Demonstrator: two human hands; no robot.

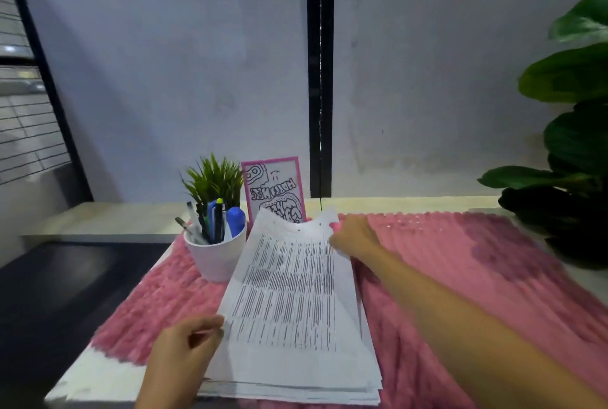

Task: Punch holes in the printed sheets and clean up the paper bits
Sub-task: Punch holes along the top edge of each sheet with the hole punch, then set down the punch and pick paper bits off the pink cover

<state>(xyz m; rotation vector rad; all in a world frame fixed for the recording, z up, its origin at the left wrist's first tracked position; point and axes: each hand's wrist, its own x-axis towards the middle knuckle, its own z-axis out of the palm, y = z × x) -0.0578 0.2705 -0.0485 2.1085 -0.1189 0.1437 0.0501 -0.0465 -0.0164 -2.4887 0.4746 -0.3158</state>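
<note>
Head view, left to right, with places given from the sheets (296, 293), a stack of printed pages lying on a pink mat (460, 260) that covers a pale surface (98, 379).

At the stack's near left edge is the left hand (184, 343). Its fingers are curled and their tips touch the edge of the top pages. Blur hides whether this grip is clamped on the paper, so I cannot tell.

Just left of the stack's far end stands a white cup (215, 254) full of pens, touching or nearly touching the pages. Behind the cup is a small green plant (214, 178). Behind the stack's far edge a pink-framed card (273, 188) stands upright, partly covered by the paper.

The top pages are lifted at the far end and curl upward. Small punched holes (298, 230) show along that far margin.

At the stack's far right corner the right hand (353, 237) has its grip closed on the raised pages, fingertips on the paper's right edge, and the forearm stretches across the mat.

Behind the stack a black post (320, 79) runs up the grey wall. Well to the right of the stack, a large leafy plant (575, 145) fills the frame's edge.
</note>
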